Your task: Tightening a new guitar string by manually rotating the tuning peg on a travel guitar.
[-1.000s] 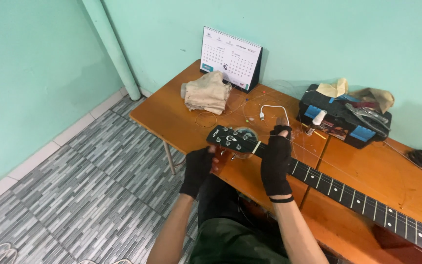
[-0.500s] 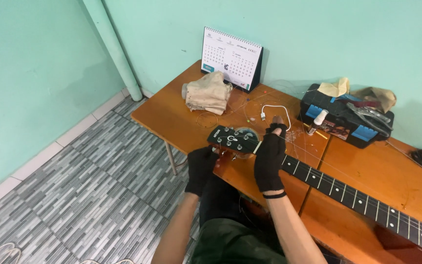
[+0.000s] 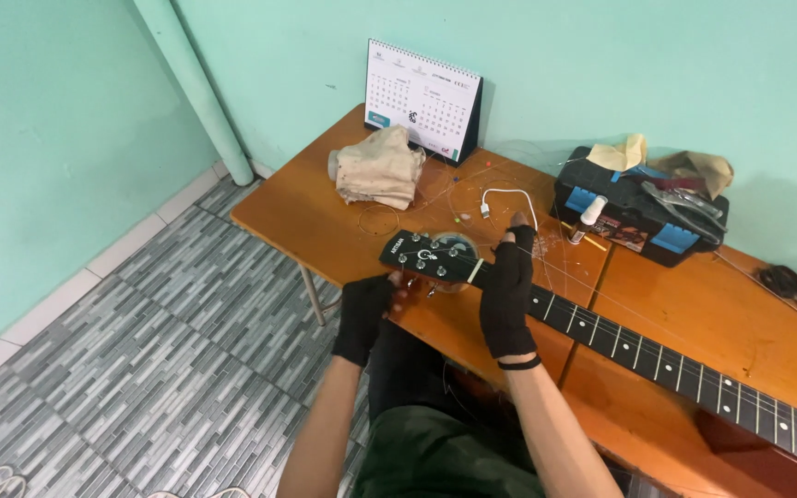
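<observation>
The guitar headstock point(image 3: 431, 257) is observed lying flat on the orange table point(image 3: 325, 231), just beside the near edge, with the neck point(image 3: 657, 355) running off to the right. The left hand point(image 3: 364, 315), gloved, is closed on a tuning peg point(image 3: 414, 284) at the headstock's lower side. The right hand point(image 3: 507, 293) is laid over the neck by the nut, fingers curled together on the strings. It is judged that the peg should be turned slowly while the string is kept pressed down.
</observation>
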